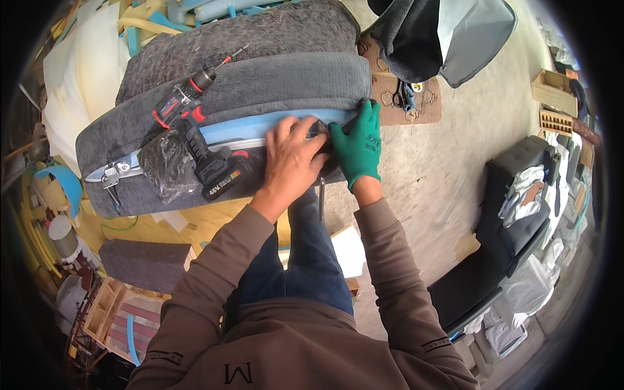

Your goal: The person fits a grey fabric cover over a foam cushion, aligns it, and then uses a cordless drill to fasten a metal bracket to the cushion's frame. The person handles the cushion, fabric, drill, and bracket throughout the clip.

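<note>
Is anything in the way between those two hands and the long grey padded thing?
Nothing visible is. The bare left hand and green-gloved right hand are both at the right end of the grey padded piece. The drill lies across it, but left of both hands, not between.

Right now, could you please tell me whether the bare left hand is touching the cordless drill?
Apart: the head view shows grey fabric between the left hand and the nearest end of the cordless drill.
</note>
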Action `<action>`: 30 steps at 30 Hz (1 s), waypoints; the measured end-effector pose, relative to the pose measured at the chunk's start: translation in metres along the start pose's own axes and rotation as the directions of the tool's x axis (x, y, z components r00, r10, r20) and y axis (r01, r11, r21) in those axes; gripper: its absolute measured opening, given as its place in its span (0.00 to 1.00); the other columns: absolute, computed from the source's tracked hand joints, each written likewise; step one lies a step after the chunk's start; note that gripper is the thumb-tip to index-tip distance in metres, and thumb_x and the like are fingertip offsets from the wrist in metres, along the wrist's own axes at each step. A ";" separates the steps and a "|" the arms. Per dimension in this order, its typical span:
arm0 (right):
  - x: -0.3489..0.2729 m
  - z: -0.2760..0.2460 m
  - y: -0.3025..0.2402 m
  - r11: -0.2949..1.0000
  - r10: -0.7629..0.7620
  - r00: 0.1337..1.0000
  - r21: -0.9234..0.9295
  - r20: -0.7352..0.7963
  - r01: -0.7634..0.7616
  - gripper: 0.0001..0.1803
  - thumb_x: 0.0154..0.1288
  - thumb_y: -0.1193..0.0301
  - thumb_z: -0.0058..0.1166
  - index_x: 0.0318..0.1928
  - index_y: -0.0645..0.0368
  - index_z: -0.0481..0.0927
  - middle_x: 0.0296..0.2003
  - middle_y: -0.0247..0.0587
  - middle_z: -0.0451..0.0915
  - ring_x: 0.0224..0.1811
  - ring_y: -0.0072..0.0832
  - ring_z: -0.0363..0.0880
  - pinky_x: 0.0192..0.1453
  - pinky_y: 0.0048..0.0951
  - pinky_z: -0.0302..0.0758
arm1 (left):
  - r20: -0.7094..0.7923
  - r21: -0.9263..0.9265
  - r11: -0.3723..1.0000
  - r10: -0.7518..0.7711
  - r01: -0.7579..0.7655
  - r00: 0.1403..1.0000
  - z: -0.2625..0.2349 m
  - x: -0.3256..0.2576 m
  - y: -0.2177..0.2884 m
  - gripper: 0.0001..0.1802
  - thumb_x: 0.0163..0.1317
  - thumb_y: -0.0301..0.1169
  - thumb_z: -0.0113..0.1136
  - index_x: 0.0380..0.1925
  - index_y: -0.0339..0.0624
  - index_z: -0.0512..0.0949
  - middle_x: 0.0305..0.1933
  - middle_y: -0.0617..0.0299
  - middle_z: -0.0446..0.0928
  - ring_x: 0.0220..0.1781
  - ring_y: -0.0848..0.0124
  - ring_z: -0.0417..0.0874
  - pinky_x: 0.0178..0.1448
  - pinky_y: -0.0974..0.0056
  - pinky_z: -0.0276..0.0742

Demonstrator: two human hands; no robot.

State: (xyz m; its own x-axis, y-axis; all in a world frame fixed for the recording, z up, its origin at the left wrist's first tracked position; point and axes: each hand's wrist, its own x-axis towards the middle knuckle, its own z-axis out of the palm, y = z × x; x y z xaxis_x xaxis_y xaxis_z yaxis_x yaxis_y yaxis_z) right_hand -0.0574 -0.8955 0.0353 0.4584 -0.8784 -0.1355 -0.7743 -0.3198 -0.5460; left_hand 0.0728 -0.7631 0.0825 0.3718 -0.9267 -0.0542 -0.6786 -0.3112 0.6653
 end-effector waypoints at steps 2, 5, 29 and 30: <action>0.002 0.000 -0.003 0.999 -0.002 1.000 -0.037 0.003 0.002 0.58 0.64 0.58 0.79 0.85 0.75 0.62 0.87 0.78 0.60 0.85 0.74 0.66 0.86 0.61 0.71 | -0.002 0.009 1.000 0.002 -0.002 1.000 0.000 -0.001 0.001 0.24 0.59 0.33 0.84 0.57 0.50 0.93 0.79 0.61 0.79 0.79 0.50 0.72 0.79 0.41 0.65; 0.005 -0.005 -0.012 0.999 0.015 0.999 -0.049 0.040 -0.013 0.58 0.65 0.58 0.79 0.85 0.75 0.61 0.87 0.78 0.59 0.85 0.74 0.66 0.84 0.62 0.74 | -0.016 0.017 1.000 0.011 -0.011 1.000 0.002 -0.002 0.000 0.22 0.60 0.32 0.82 0.56 0.49 0.93 0.79 0.60 0.79 0.80 0.50 0.72 0.80 0.41 0.65; 0.029 -0.028 -0.001 0.999 0.003 0.977 -0.042 0.214 0.006 0.50 0.67 0.54 0.79 0.80 0.67 0.70 0.84 0.70 0.70 0.62 0.64 0.90 0.63 0.55 0.88 | 0.015 0.136 0.989 0.062 -0.063 0.998 0.009 -0.007 -0.004 0.28 0.64 0.27 0.77 0.65 0.52 0.88 0.78 0.60 0.78 0.81 0.51 0.71 0.80 0.37 0.64; 0.030 -0.029 -0.002 0.999 0.016 0.976 -0.048 0.218 -0.006 0.50 0.67 0.54 0.79 0.80 0.67 0.70 0.84 0.69 0.70 0.62 0.63 0.91 0.63 0.55 0.88 | 0.007 0.145 0.987 0.068 -0.069 0.998 0.009 -0.007 -0.003 0.29 0.64 0.27 0.77 0.67 0.53 0.88 0.77 0.60 0.78 0.81 0.51 0.71 0.80 0.37 0.64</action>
State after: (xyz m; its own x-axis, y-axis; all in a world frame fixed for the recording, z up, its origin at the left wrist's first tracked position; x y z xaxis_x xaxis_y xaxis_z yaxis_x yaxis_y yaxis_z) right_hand -0.0550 -0.9311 0.0559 0.5298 -0.7849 -0.3212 -0.7969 -0.3312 -0.5053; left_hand 0.0661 -0.7572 0.0738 0.3199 -0.9474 -0.0140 -0.7874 -0.2740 0.5522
